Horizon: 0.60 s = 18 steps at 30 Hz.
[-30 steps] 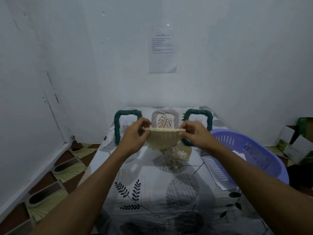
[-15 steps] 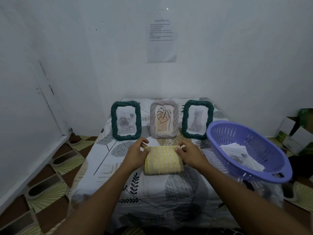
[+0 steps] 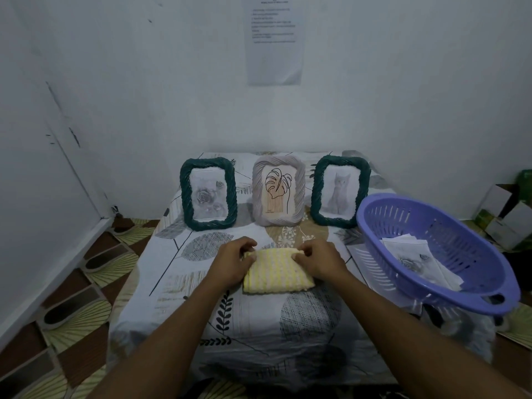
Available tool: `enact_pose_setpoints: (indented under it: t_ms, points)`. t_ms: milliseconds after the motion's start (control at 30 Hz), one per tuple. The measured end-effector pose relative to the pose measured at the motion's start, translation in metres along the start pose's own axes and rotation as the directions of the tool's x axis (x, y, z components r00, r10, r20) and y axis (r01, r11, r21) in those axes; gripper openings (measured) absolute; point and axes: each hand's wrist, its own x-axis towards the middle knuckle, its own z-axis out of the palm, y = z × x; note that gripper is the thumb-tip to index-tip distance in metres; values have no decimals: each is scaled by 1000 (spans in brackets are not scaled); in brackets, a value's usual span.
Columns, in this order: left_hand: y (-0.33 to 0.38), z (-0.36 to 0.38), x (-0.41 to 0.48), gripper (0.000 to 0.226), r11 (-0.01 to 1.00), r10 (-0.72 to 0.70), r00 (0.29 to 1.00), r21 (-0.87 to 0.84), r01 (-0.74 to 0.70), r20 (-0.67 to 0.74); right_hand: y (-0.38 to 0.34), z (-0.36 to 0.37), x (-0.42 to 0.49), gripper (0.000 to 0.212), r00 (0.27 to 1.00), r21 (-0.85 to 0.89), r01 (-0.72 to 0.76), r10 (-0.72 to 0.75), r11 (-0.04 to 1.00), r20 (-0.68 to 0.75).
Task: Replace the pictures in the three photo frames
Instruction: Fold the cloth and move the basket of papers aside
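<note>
Three photo frames stand upright at the back of the table: a dark green frame with a rose picture on the left, a grey frame with a leaf drawing in the middle, a second green frame with a cat picture on the right. A folded yellow-and-white cloth lies flat on the table in front of them. My left hand pinches its far left corner and my right hand pinches its far right corner.
A purple slotted basket holding loose printed pictures overhangs the table's right edge. The table wears a leaf-patterned cloth. White walls stand close behind and left, with a printed sheet taped up. Cardboard boxes sit at far right.
The cloth, held up in the air in front of the frames a second ago, has come down flat onto the table. Both hands still hold its far corners.
</note>
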Motion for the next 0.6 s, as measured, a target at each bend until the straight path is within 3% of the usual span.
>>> enact_pose_setpoints:
  t_ms: [67, 167, 367, 500, 600]
  points:
    - [0, -4, 1, 28, 1000, -25, 999, 6, 25, 43, -4, 0, 2, 10, 1000, 60, -2, 2, 998, 10]
    - [3, -16, 2, 32, 999, -46, 989, 1, 46, 139, -17, -9, 1, 11, 999, 240, 30, -38, 970, 30]
    - [47, -43, 14, 62, 992, 105, 929, -99, -74, 356, -52, -48, -16, 22, 937, 396, 244, -320, 885, 140]
    - [68, -47, 15, 27, 991, 125, 919, -97, -96, 373, -56, -57, -26, 32, 944, 493, 218, -311, 842, 114]
    - [66, -55, 7, 17, 969, 63, 950, -247, 15, 305, -47, -58, -35, 41, 955, 520, 122, -243, 845, 172]
